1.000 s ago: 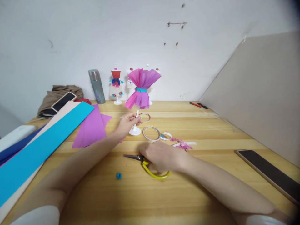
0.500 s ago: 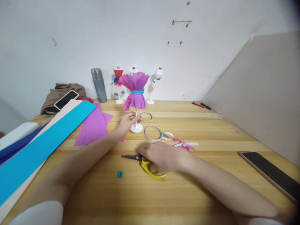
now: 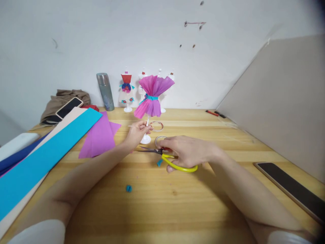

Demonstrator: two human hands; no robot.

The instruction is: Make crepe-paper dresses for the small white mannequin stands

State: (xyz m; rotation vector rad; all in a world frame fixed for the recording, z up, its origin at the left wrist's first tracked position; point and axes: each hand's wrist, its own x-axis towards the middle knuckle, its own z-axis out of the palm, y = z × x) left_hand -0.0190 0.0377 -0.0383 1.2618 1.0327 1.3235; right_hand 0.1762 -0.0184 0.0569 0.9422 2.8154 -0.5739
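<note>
Dress (image 3: 153, 105): on stand (image 3: 145, 139), which your left hand (image 3: 138, 133) pinches; scissors (image 3: 166, 159): five o'clock from stand, gripped by your right hand (image 3: 190, 150).

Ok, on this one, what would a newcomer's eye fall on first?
Probably the flared pink-purple paper dress at the picture's middle, on a white stand held by the left hand. Next, the yellow-handled scissors in the right hand, near the stand's base, and the long turquoise sheet slanting across the left.
</note>
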